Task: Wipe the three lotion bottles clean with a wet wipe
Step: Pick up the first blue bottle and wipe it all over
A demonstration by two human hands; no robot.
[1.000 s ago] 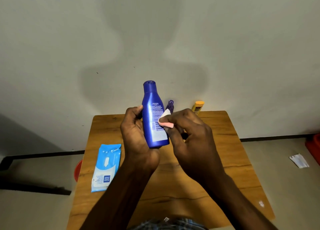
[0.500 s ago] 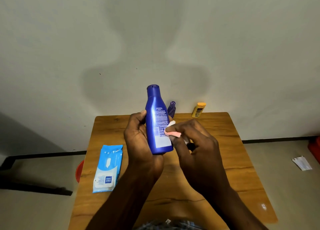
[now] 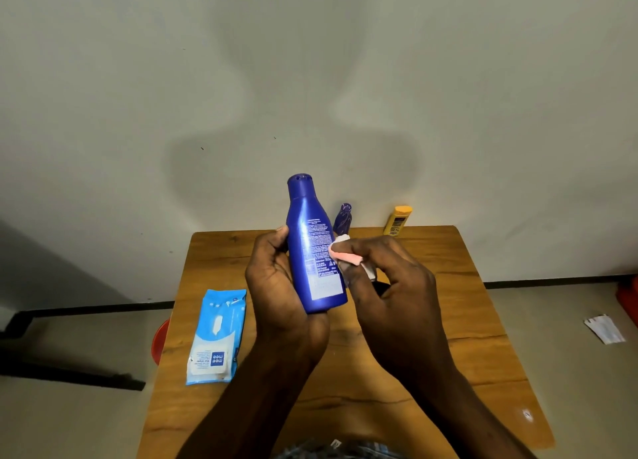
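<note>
You face a plain pale wall [image 3: 138, 78], lit unevenly, with a broad soft shadow [image 3: 293, 154] spread across its middle and a darker one [image 3: 51, 258] slanting down at the lower left. A dark skirting [image 3: 552, 279] runs along the foot of the wall on both sides. Below you stands a wooden table [image 3: 448, 320] with visible grain, its far edge close to the wall. The floor [image 3: 569, 372] is pale grey. On it to the right lies a scrap of paper [image 3: 605, 329], and a red thing [image 3: 629, 298] is cut off by the right edge. Another red thing [image 3: 160, 341] peeks out beside the table's left edge.
</note>
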